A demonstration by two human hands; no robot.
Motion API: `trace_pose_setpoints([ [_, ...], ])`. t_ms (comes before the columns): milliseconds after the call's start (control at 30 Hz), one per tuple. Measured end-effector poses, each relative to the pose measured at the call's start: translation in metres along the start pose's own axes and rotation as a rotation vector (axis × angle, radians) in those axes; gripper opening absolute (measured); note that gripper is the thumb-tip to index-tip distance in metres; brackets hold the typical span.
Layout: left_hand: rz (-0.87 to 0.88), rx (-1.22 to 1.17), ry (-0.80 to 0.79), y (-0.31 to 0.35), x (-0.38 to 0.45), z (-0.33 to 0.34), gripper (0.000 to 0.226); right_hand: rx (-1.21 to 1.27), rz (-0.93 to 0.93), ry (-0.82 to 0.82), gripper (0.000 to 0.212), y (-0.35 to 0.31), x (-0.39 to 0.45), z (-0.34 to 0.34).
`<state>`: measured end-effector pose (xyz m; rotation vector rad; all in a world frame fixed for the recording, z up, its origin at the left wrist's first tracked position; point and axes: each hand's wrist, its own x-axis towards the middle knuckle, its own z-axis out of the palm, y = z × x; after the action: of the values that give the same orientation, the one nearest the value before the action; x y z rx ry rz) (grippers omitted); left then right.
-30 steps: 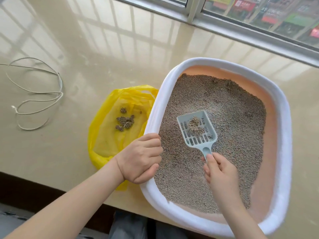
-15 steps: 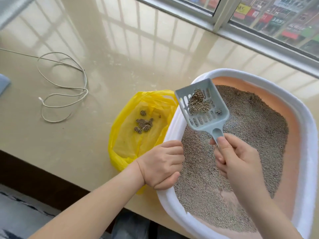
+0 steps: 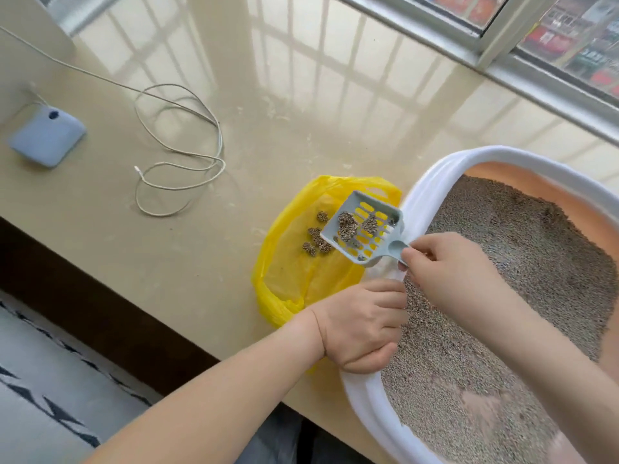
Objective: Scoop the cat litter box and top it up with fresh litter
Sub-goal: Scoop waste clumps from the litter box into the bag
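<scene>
a: glossy beige countertop (image 3: pixel 268 135) is running under a window (image 3: pixel 536 45), and more of its left side is showing now than half a second ago: a pale blue device (image 3: pixel 47 137) is lying at the far left, with a white cable (image 3: pixel 181 155) looping just to its right.

b: what's sitting past the cable?

a: the yellow bag (image 3: pixel 294 272) is lying open, touching the litter box (image 3: pixel 432 195). dark clumps (image 3: pixel 316 241) are sitting inside it.

b: and the scoop?

a: the scoop (image 3: pixel 363 226) is hanging over the bag now, tilting down toward it, with two clumps in it. half a second ago it was over the litter.

b: hands?

a: the left hand (image 3: pixel 358 326) is gripping the box's white rim, fingers curled over it, same as before. the right hand (image 3: pixel 452 266) is pinching the scoop's handle and reaching left across the rim. grey litter (image 3: pixel 519 279) is filling the box at the right.
</scene>
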<state>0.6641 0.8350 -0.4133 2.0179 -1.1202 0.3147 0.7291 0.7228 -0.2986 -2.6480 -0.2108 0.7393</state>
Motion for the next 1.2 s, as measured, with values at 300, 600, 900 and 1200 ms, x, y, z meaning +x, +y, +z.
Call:
trace_pose_setpoints([
  [300,0.027,0.062,0.093,0.006,0.004,-0.006,0.033,-0.497,-0.173,0.058,0.038,-0.065,0.022,0.004],
  [600,0.001,0.007,0.093,0.004,-0.002,0.0,0.034,-0.718,-0.382,0.155,0.031,-0.044,0.014,0.02],
  [900,-0.004,0.019,0.094,0.002,-0.004,0.003,0.033,-0.668,-0.274,0.149,0.038,-0.033,0.009,0.023],
  [1200,-0.039,-0.016,0.042,0.004,-0.002,-0.002,0.033,-0.575,-0.282,0.301,0.04,-0.017,0.015,0.025],
])
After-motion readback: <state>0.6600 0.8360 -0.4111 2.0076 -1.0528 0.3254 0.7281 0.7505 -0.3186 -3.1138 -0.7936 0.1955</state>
